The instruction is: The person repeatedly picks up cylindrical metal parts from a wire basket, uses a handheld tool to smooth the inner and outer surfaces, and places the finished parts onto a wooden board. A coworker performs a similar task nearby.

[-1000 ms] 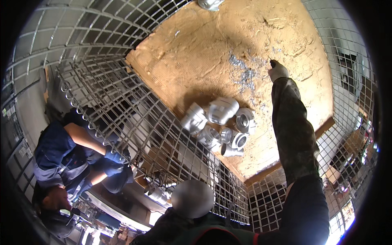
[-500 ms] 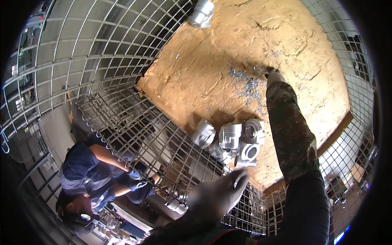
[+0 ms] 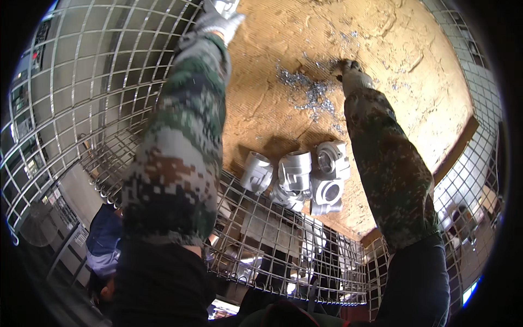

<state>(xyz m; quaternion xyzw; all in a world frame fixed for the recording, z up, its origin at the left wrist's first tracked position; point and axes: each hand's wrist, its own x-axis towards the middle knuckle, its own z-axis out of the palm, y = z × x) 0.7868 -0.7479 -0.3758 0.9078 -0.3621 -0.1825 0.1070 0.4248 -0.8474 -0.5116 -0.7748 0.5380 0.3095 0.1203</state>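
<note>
My left hand, in a pale glove, reaches to the far left of the brown board. Its fingers close around a silver metal casting, which the upper picture edge cuts off. My right hand, gloved with dark fingertips, rests low over the board beside a scatter of grey metal shavings. Its fingers look curled, and whatever they may hold is hidden. Nearer to me several hollow silver castings stand or lie in a group, among them a cylindrical one and a ringed one.
A wire mesh cage wall rises at the left, and more mesh runs along the near side. Mesh also bounds the right. Outside the cage at lower left, a person in dark blue is partly hidden by my left arm.
My left hand has gone from near the close-by castings to the far left, onto the casting there. The view has shifted; my right hand stays by the shavings.
</note>
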